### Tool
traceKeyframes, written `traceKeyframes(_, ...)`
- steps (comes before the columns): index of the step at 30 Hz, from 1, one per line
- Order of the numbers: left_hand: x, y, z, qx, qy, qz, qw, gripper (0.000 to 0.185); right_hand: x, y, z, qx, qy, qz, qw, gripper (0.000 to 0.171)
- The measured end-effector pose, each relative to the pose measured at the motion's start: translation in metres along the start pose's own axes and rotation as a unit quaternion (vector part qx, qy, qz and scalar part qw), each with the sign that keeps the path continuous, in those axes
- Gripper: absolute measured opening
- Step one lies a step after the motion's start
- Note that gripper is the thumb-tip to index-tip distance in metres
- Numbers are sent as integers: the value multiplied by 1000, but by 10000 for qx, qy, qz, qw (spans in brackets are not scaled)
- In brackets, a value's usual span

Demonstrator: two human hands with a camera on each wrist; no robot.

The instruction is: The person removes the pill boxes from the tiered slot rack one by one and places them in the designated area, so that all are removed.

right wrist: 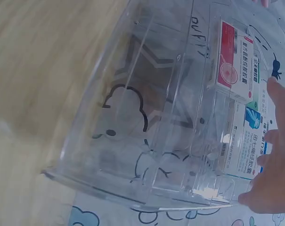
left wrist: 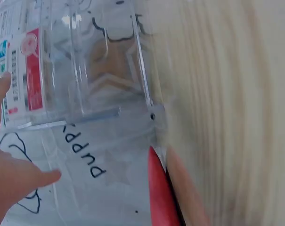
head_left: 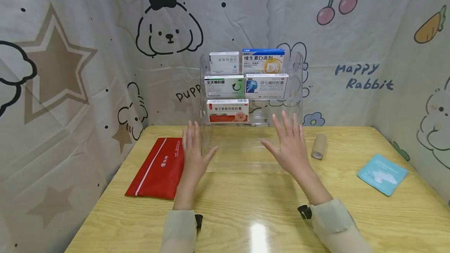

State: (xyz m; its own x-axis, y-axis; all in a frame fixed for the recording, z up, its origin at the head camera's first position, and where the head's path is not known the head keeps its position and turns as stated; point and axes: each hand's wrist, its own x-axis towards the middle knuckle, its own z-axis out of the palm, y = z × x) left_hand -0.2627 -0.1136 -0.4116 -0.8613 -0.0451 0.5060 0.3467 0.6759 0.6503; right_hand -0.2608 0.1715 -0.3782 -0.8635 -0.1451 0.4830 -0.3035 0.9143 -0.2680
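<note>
From the head view, both hands are up with fingers spread wide and straight, holding nothing. The left hand (head_left: 193, 149) is in front of the left end of the clear rack (head_left: 299, 89), and the right hand (head_left: 290, 143) is in front of its right part. The rack stands at the back of the bench (head_left: 246, 206), with five medicine boxes on its steps; the lowest is the red and white box (head_left: 227, 111), just above and between the two hands. It looks like the step in hand is reaching for the rack, one hand to each side. The next move would call for setting both palms flat on the side walls and pressing evenly, since clear plastic is slippery and the boxes could tip. A red pouch (head_left: 156, 168) lies just left of the left hand, and a roll of tape (head_left: 318, 146) lies just right of the right hand. In the left wrist view, the rack's clear wall (left wrist: 100, 70) is near the fingertips (left wrist: 3, 82), but it is blurry, so I cannot tell if they touch. In the right wrist view, the rack (right wrist: 147, 117) fills the picture, and the straight fingers (right wrist: 279, 113) are right by its open front, maybe touching it.
</note>
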Motion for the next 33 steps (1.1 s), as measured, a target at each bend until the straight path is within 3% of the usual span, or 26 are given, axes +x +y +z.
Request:
traceKeyframes(6, 2, -15, -7, -140, -285, -155, 9994, 99, 17, -7, 2, 310, 418, -510, 9973, 88)
traceKeyframes(11, 7, -25, -13, -274, -561, -331, 9975, 98, 34, -14, 4, 885, 842, -931, 9881, 83)
traceKeyframes(20, 9, -45, -20, -1113, -1178, -557, 9852, 95, 65, -24, 9, 1716, 901, -1068, 9752, 67)
traceKeyframes(25, 9, -51, -21, -1274, -1318, -486, 9819, 86, 80, -27, 12, 1787, 1130, -1266, 9692, 58)
traceKeyframes(33, 12, -56, -20, -1372, -1525, -550, 9772, 75, 98, -28, 18, 1623, 1103, -1439, 9699, 52)
